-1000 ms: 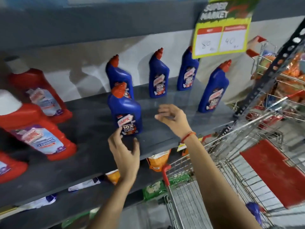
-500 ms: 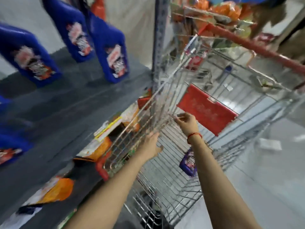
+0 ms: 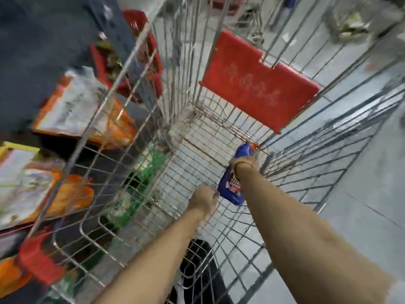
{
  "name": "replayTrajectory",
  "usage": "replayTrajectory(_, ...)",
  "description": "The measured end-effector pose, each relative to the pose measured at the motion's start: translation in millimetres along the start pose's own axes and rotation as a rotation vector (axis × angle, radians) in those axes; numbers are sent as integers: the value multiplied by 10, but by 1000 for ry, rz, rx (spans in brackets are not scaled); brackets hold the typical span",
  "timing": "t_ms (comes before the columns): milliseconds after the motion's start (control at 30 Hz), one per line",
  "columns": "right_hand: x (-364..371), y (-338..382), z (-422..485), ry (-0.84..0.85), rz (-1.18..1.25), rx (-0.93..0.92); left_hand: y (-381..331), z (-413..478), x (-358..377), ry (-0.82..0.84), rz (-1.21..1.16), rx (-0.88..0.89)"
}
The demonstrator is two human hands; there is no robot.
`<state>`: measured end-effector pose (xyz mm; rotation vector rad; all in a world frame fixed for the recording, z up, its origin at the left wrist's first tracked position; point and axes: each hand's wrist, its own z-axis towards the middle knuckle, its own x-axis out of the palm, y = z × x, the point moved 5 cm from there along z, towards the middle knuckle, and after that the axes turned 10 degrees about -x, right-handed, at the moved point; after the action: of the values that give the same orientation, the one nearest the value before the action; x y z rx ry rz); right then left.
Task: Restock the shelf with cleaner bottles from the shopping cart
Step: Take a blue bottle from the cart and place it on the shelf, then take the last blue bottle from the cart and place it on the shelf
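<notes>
Deep inside the wire shopping cart, a blue cleaner bottle with a red cap lies at the cart's bottom. My right hand is wrapped around its upper part, with the neck and cap poking out beyond the fingers. Just left of the bottle's base is my left hand, blurred, fingers apart and holding nothing. Only a dark corner of the shelf shows at the upper left.
A red plastic seat flap hangs on the cart's far wall. Orange and white packets lie on the lower shelves to the left. Green packets show through the wire. Grey tiled floor lies to the right.
My view swung from the shelf down into the cart. Both hands left the shelf and went down inside the cart; my right hand closed on the blue bottle.
</notes>
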<state>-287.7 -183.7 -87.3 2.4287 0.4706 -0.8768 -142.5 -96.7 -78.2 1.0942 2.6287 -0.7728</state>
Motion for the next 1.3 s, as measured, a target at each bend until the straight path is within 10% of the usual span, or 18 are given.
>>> replayTrajectory(667, 514, 144, -180, 259, 58, -109, 389, 316, -140, 62, -507, -115)
replayTrajectory(933, 657, 383, -910, 490, 573, -164, 809, -335, -926, -41, -607, -130)
replayTrajectory(1300, -226, 1596, -2455, 515, 792, -765, 457, -2212, -2158, -303, -672, 332)
